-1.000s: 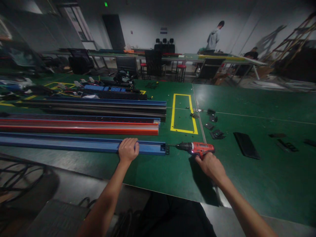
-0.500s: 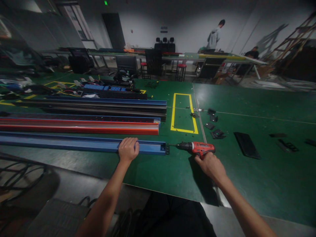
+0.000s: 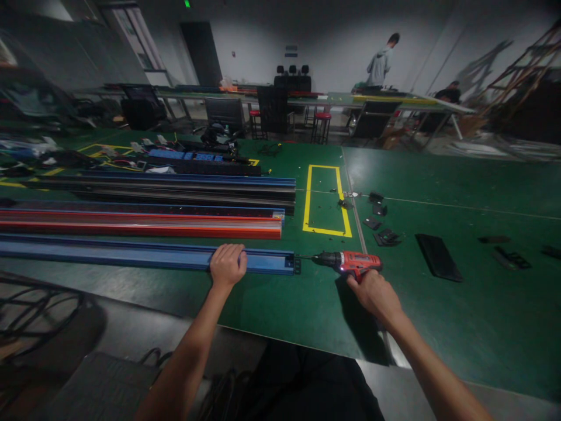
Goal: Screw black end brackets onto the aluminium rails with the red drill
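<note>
My left hand (image 3: 228,265) is closed over a long blue channel profile (image 3: 267,261) lying on the green table. A small black end piece (image 3: 297,266) sits at the profile's right end. My right hand (image 3: 376,292) is wrapped round the handle of a red and black cordless drill (image 3: 360,261), which lies level and points left. The drill's long bit reaches the end of the profile; whether it sits in a screw is too small to tell. A small light glows near the drill's trigger.
Behind the blue profile lie a red profile (image 3: 245,227) and several dark ones (image 3: 219,190). To the right are small black plates (image 3: 386,237) and a flat black case (image 3: 438,257). Yellow tape (image 3: 307,202) marks a rectangle. A person (image 3: 379,64) stands at a far table.
The small light on the drill is now lit, where it was dark before. Both hands and the profile hold practically the same place.
</note>
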Available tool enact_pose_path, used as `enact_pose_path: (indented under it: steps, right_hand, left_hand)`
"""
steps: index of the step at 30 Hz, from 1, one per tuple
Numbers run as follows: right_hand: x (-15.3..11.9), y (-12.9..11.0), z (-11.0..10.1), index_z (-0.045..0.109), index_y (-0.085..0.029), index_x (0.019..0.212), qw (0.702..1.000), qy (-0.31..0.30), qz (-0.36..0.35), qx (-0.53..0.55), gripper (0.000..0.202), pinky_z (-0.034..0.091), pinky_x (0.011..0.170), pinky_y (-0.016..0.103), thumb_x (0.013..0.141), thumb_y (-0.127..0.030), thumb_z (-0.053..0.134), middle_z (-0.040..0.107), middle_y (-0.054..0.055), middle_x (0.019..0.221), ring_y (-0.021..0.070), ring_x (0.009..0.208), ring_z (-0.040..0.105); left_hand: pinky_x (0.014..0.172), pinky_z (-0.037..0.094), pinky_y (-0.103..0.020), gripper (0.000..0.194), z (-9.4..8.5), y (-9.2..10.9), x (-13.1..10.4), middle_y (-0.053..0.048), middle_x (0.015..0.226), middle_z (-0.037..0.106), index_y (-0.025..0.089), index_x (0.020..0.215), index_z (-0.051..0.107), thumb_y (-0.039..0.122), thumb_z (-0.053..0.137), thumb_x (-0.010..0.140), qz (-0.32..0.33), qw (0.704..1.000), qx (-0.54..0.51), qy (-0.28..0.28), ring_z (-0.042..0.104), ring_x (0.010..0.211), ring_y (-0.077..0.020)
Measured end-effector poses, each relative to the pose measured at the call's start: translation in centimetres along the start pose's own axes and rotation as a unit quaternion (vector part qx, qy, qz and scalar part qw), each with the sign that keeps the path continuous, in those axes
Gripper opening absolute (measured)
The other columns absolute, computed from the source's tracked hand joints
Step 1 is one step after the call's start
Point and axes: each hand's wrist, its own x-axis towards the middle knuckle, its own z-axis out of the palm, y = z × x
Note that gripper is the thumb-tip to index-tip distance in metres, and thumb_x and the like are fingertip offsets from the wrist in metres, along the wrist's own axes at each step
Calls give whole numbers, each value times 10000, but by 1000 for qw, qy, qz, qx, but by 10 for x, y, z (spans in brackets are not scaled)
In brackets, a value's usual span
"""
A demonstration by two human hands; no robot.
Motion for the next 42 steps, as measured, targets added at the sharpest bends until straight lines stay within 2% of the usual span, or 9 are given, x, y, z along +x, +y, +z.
enact_pose_path:
  steps: [3, 5, 12, 21, 29, 32, 37, 42]
  right_hand:
    - [-1, -4, -5, 689, -93, 1044, 998, -43, 6, -34, 468, 547, 830, 416, 1011, -529, 519, 736, 249, 967, 346, 929, 769]
    - [-3, -7, -8, 683, -89, 1070, 997, -50, 6, -52, 474, 551, 823, 406, 1015, -531, 521, 737, 258, 991, 351, 950, 769]
    - [-4, -9, -10, 675, -92, 1077, 997, -42, 5, -62, 470, 553, 818, 405, 1003, -538, 549, 738, 264, 990, 352, 944, 769]
    - [-2, -3, -5, 680, -98, 1044, 998, -42, -12, -42, 447, 535, 809, 407, 999, -514, 523, 725, 253, 966, 346, 932, 750]
    - [-1, 0, -2, 705, -85, 985, 999, -31, -6, -15, 576, 513, 731, 413, 968, -606, 460, 715, 239, 887, 340, 818, 735]
    - [-1, -2, -5, 709, -75, 1000, 999, -35, -12, -18, 558, 514, 747, 417, 974, -582, 476, 723, 248, 927, 348, 849, 741]
    - [-2, -6, -10, 680, -67, 1058, 997, -68, 18, -29, 516, 525, 786, 389, 1036, -539, 474, 729, 241, 979, 345, 941, 756]
    - [-3, -5, -8, 664, -79, 1092, 997, -52, -2, -49, 462, 535, 829, 393, 1025, -513, 523, 725, 259, 1005, 348, 970, 755]
  left_hand:
    - [1016, 509, -496, 364, 0, 0, 0, -132, 1033, 820, 170, 1044, 782, 294, 442, 1006, 3, 1000, 5, 6, 751, 987, -321]
    - [1018, 507, -485, 360, 0, 0, 0, -124, 1027, 821, 177, 1041, 780, 292, 441, 1008, 7, 1000, 10, 11, 752, 981, -314]
    - [1011, 513, -469, 363, -1, 1, 1, -113, 1013, 822, 180, 1027, 777, 289, 432, 1013, 15, 999, 23, 19, 755, 962, -302]
    - [1032, 500, -491, 352, -1, 0, 0, -110, 1040, 819, 212, 1051, 783, 299, 447, 995, -7, 1000, 1, 0, 748, 1006, -311]
    - [1024, 505, -484, 361, -2, 1, 0, -114, 1036, 817, 203, 1050, 779, 297, 434, 1002, -7, 1000, 7, -5, 750, 990, -307]
    - [1027, 503, -481, 361, -2, 1, 0, -115, 1033, 817, 200, 1046, 776, 299, 432, 1006, -5, 1000, 8, -4, 749, 990, -305]
    - [1029, 500, -488, 357, -1, 0, 0, -125, 1028, 817, 189, 1040, 777, 300, 439, 1003, -5, 1000, 5, 3, 747, 991, -312]
    - [1034, 498, -488, 358, -1, 0, 0, -124, 1038, 819, 194, 1049, 781, 301, 443, 998, -9, 1000, -2, -1, 750, 1002, -313]
